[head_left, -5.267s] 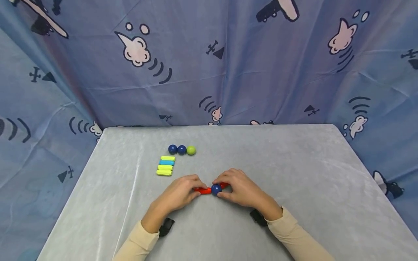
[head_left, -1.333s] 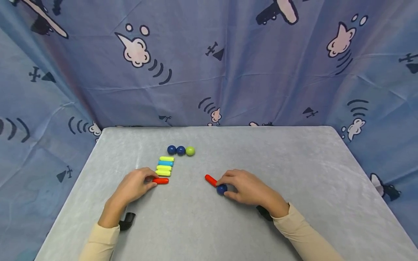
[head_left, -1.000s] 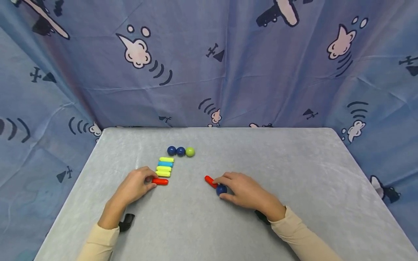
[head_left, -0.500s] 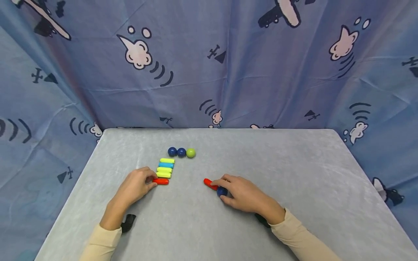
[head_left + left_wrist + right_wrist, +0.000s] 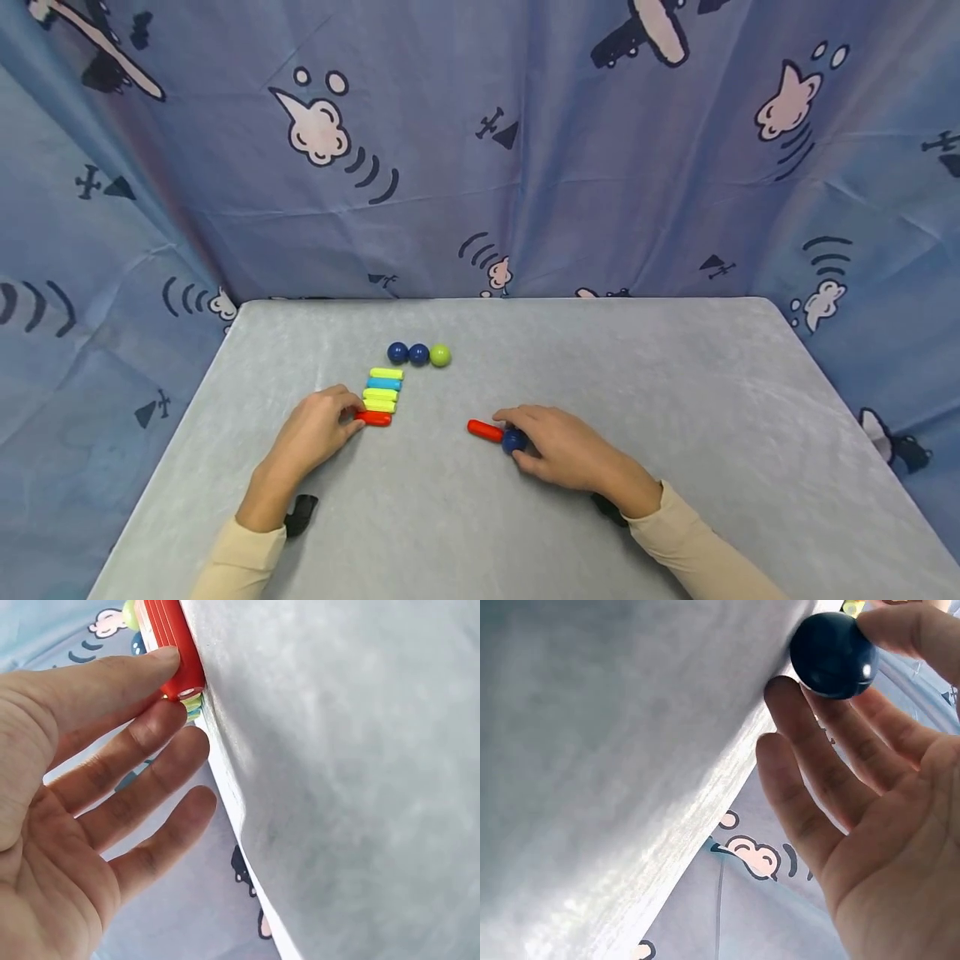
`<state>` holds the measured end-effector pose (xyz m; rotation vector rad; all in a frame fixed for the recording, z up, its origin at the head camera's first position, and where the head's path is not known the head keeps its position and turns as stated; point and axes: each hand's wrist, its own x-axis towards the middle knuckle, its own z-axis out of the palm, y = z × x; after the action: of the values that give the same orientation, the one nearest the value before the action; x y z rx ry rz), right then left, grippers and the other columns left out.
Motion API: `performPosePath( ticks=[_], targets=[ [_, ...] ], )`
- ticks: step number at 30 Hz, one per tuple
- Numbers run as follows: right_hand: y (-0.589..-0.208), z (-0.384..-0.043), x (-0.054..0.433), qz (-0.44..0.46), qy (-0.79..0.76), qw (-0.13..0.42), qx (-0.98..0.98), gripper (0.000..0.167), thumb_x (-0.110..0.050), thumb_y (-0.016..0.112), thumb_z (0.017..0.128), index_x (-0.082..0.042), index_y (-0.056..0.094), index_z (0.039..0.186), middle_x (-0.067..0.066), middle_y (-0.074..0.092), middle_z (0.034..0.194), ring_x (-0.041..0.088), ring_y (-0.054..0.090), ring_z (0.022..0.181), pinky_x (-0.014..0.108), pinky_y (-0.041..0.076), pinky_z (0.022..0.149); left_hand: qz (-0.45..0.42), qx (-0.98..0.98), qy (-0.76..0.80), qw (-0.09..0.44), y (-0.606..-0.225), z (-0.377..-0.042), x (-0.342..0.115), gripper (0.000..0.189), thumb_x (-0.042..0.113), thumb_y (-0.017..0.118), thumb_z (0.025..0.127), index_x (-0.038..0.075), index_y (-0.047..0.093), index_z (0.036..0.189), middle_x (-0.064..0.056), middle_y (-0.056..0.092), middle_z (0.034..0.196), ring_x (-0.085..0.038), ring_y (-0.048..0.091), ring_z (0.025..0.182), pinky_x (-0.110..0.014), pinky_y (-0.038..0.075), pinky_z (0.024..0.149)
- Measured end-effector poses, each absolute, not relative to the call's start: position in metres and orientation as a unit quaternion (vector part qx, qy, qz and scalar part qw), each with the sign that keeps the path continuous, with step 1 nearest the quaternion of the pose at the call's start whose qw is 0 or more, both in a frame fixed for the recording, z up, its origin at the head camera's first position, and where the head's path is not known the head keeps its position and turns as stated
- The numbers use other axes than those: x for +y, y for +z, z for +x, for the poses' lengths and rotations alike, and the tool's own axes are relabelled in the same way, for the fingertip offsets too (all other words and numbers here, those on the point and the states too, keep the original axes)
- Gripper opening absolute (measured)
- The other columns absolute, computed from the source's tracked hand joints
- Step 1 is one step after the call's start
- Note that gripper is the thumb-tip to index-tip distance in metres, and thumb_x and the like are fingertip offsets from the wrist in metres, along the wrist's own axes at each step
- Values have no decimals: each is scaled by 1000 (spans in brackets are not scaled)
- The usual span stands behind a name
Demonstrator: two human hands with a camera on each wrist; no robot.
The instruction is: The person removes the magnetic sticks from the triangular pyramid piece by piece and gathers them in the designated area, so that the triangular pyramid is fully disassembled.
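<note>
In the head view my left hand [image 5: 315,429] pinches a red stick [image 5: 379,419] between thumb and forefinger. This stick lies against the near end of a row of sticks, below a yellow stick [image 5: 379,407]. The left wrist view shows the thumb on the ribbed red stick [image 5: 178,641], the other fingers apart from it. My right hand [image 5: 562,447] holds a dark blue ball [image 5: 513,441] by thumb and fingertips; the same glossy ball [image 5: 832,656] fills the grip in the right wrist view. A second red stick [image 5: 484,431] points left from the ball, its end meeting it.
Behind the red stick in the row lie yellow sticks [image 5: 386,374] and a blue stick [image 5: 384,384]. Farther back, two dark blue balls [image 5: 398,353] and a green ball [image 5: 440,356] touch in a line. A patterned curtain [image 5: 480,167] hangs behind the grey table [image 5: 637,358].
My left hand has carried one red stick from the blue ball leftward to the row and brought it against the yellow stick. The other red stick has swung flatter, now left of the ball.
</note>
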<state>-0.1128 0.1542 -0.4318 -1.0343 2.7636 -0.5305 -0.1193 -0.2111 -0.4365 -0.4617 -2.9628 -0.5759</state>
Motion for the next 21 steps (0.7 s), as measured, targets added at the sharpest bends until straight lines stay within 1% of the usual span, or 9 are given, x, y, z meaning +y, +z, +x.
performPosePath(
  ticks=[2,8,13,17,21],
  targets=[
    [-433,-113,155,-343,-177,70,920,42,-25,69,92,-17,58,132,-3,67,121,13,63,110,38,52,97,-149,-970,-187,46,-437,-119,-209,17,6,85,74,9,75,87,0,64,79,-12,54,70,-30,48,66],
    [-431,-115,157,-344,-172,67,920,32,-25,68,92,-16,65,123,-4,69,117,14,65,106,40,52,94,-141,-972,-181,48,-438,-118,-208,17,8,86,75,9,76,89,1,62,78,-11,53,69,-29,46,64],
    [-430,-116,158,-344,-172,76,920,32,-27,68,93,-17,66,123,-4,69,118,15,65,109,41,51,96,-144,-971,-184,50,-439,-119,-208,17,10,85,76,10,76,90,1,63,79,-10,52,69,-28,45,64],
    [-430,-118,160,-347,-178,80,917,39,-35,70,92,-19,64,127,-5,67,121,14,63,112,40,51,98,-144,-972,-180,47,-438,-118,-209,17,10,85,76,10,76,90,1,63,79,-10,52,69,-28,45,63],
    [-430,-122,163,-341,-177,70,921,45,-42,73,89,-20,63,127,-5,66,119,12,63,109,38,52,96,-144,-972,-178,44,-436,-118,-209,19,10,85,75,10,75,91,1,63,80,-10,51,69,-29,45,63]
  ],
)
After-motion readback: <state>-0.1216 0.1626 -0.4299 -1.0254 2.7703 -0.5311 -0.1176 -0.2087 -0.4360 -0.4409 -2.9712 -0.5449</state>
